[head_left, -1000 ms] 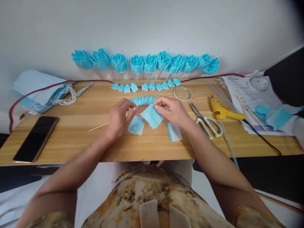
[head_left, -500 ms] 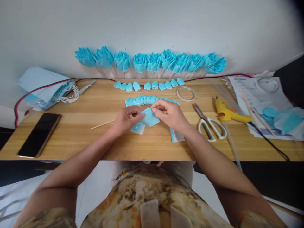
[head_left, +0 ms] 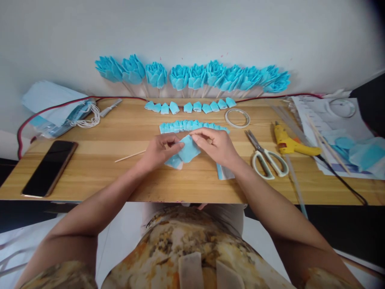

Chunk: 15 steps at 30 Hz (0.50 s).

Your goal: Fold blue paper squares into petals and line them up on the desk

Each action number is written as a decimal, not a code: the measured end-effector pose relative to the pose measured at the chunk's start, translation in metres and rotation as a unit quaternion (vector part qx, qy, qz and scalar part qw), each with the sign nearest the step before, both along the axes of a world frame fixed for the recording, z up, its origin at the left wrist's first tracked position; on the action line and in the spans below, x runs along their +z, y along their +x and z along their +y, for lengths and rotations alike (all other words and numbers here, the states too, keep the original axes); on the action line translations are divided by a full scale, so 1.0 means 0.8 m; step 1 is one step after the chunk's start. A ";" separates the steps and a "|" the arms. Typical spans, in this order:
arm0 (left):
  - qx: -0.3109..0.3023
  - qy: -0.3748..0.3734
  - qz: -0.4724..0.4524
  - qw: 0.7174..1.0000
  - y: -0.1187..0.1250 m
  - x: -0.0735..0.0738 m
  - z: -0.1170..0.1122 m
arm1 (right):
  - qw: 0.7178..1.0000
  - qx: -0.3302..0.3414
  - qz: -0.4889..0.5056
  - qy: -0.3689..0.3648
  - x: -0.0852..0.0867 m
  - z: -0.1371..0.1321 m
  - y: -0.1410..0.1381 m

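Note:
A light blue piece of fabric (head_left: 189, 149), thin like face-mask cloth, is stretched between my two hands over the table. My left hand (head_left: 161, 150) pinches its left side between thumb and fingers. At its upper right corner, my right hand (head_left: 215, 145) grips it with thumb and forefinger. Another blue cloth piece (head_left: 175, 161) lies on the wood just beneath, partly covered. Under my right wrist rests a blue and white piece (head_left: 224, 172). A thin wooden stick (head_left: 130, 156) extends out from beside my left hand. Beyond my fingers runs a row of small folded blue petals (head_left: 183, 125).
Blue cloth flowers (head_left: 156, 75) on sticks lean along the wall, with more folded petals (head_left: 197, 106) before them. To the right are a tape roll (head_left: 248, 119), scissors (head_left: 264, 155), a yellow glue gun (head_left: 284, 140) and papers (head_left: 343, 120). A phone (head_left: 49, 168) and masks (head_left: 57, 106) lie left.
The blue fabric in my hands has tilted slightly, its lower edge now hanging a little lower and further left. Both hands keep their hold; the whole view has shifted slightly.

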<state>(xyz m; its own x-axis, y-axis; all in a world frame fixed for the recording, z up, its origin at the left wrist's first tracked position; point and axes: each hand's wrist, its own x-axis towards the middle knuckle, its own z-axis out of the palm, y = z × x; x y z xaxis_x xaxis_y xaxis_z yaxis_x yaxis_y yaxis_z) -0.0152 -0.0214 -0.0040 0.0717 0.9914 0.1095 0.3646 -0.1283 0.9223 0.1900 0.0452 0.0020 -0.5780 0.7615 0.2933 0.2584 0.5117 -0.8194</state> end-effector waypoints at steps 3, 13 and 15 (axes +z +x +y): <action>-0.012 0.022 0.011 1.000 0.001 -0.002 -0.001 | 0.998 -0.011 -0.012 0.055 -0.001 -0.003 -0.003; -0.027 0.063 0.015 0.998 0.002 -0.003 0.002 | 0.997 -0.073 0.014 0.027 -0.009 -0.005 -0.010; -0.023 0.056 0.007 0.998 0.001 -0.003 0.002 | 0.995 -0.068 0.042 -0.055 -0.008 -0.004 -0.011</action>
<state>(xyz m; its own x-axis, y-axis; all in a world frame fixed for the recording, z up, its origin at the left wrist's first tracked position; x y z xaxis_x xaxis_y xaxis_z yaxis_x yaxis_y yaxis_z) -0.0145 -0.0195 -0.0064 0.1189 0.9685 0.2189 0.3693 -0.2477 0.8957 0.1810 0.0418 -0.0044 -0.4451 0.8610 0.2460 0.2479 0.3825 -0.8901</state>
